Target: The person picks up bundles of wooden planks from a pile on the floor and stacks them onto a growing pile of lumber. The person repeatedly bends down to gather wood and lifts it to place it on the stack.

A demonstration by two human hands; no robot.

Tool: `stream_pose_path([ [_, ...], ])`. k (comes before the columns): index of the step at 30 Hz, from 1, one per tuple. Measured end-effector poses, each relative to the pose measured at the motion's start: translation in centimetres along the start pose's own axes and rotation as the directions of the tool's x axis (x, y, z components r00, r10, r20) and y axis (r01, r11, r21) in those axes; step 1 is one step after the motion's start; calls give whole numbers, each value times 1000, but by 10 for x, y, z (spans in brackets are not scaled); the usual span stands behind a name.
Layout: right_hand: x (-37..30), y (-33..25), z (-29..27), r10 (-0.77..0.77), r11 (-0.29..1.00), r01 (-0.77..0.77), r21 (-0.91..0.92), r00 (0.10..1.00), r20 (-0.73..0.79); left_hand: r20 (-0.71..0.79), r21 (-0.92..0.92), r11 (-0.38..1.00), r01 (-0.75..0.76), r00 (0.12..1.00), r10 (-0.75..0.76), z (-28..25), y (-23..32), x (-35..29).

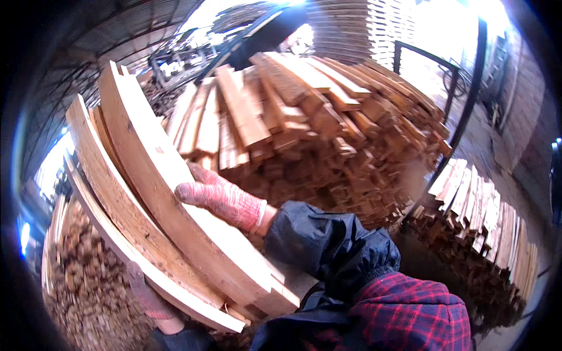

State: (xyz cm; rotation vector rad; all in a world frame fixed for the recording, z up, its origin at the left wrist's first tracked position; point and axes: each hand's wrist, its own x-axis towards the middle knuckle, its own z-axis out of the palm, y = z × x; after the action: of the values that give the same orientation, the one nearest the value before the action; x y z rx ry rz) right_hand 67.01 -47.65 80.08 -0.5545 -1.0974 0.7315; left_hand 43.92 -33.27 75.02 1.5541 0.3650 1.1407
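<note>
A bundle of several long wooden boards (155, 169) slants across the left side, from the upper left down to the lower middle. My right hand (231, 202), in a red and white knit glove, is closed on the right side of the bundle, its fingers partly out of sight behind the upper board. Low on the left, my gloved left hand (149, 295) supports the outer board from the other side; most of its fingers are hidden beneath it. The boards lie side by side with narrow gaps between them.
A large stack of boards (293, 128) rises just ahead. Another stack (480, 216) stands at the right, past a dark metal post (465, 117). More piled wood (88, 286) lies at the lower left. Tall layered timber (339, 29) stands at the back.
</note>
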Motion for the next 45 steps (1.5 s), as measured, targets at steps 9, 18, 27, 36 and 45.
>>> stream_pose_path([
  [9,-83,-213,-167,-106,992,75,-100,930,-352,441,-458,841,287,895,-65,325,30,16],
  [18,-170,-284,-216,-289,919,85,-385,810,-511,606,-287,880,377,783,-138,442,47,-7],
  [27,-208,-403,-271,-290,882,-59,-467,712,-639,764,-380,745,549,640,-82,577,86,-18],
  [36,-222,-548,-443,-167,776,-270,-569,783,-599,784,-226,910,348,619,-42,807,65,49],
  [45,-312,-523,-624,-205,299,-341,-891,889,-409,918,202,890,-409,396,-26,910,-46,85],
])
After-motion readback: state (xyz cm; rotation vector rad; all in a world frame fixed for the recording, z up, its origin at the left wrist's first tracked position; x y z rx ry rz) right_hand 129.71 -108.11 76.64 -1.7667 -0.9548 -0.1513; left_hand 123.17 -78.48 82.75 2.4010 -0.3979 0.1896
